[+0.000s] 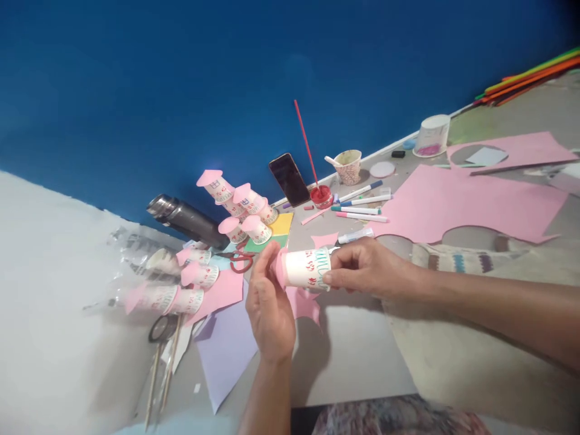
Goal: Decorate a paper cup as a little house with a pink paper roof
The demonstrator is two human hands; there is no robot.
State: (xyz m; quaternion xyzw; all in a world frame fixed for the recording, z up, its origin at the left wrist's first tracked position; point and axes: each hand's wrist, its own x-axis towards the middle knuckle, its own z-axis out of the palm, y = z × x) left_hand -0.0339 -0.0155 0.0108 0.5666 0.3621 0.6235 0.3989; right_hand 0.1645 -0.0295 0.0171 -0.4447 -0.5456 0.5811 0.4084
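Observation:
A white paper cup (306, 269) decorated with red and green marks lies sideways in the air above the table. My right hand (369, 266) pinches its open rim between thumb and fingers. On the cup's other end sits a pink paper cone (280, 269). My left hand (272, 308) is upright, its fingers stretched out and palm against the cone. Just behind that hand are red-handled scissors (242, 262), partly hidden. Similar cups with pink cone tops (226, 188) stand stacked to the left, and a few more cups (199, 275) are nearer the left edge.
A black bottle (190, 220) leans by the stack. Against the blue wall are a phone (289, 179), a red paint pot (321, 196) with a stick and a patterned cup (348, 166). Markers (362, 210) and cut pink paper (471, 202) lie right; purple paper (229, 350) lies front left.

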